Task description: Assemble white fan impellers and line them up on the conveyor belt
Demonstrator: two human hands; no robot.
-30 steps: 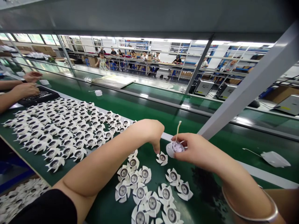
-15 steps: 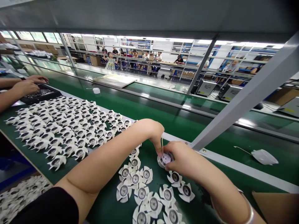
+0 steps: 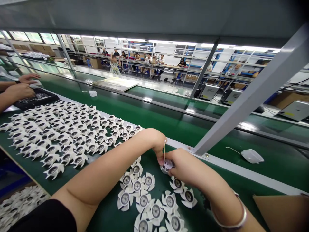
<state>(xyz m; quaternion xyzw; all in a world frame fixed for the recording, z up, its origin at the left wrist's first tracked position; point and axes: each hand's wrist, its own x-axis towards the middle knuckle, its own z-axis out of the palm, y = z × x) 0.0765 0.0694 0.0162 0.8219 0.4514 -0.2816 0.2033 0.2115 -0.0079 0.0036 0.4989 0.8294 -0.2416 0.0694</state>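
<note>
At a green table (image 3: pixel 106 206), a worker's right hand (image 3: pixel 183 162) grips a small round white cup (image 3: pixel 168 164) while the fingers of the left hand (image 3: pixel 159 149) touch its rim, a pale wire (image 3: pixel 164 149) standing up between them. White fan wheels (image 3: pixel 144 200) lie on the near side of the fingers, a larger spread of fans (image 3: pixel 51 170) covers the area to their left, and a second wired cup (image 3: pixel 252 156) rests to their right. Far left of the fingers, a co-worker's hands (image 3: pixel 18 91) work at a black tray (image 3: pixel 49 98).

Slanted grey post (image 3: pixel 246 98) at right; cardboard (image 3: pixel 281 212) below; seated people (image 3: pixel 161 60) beyond.
</note>
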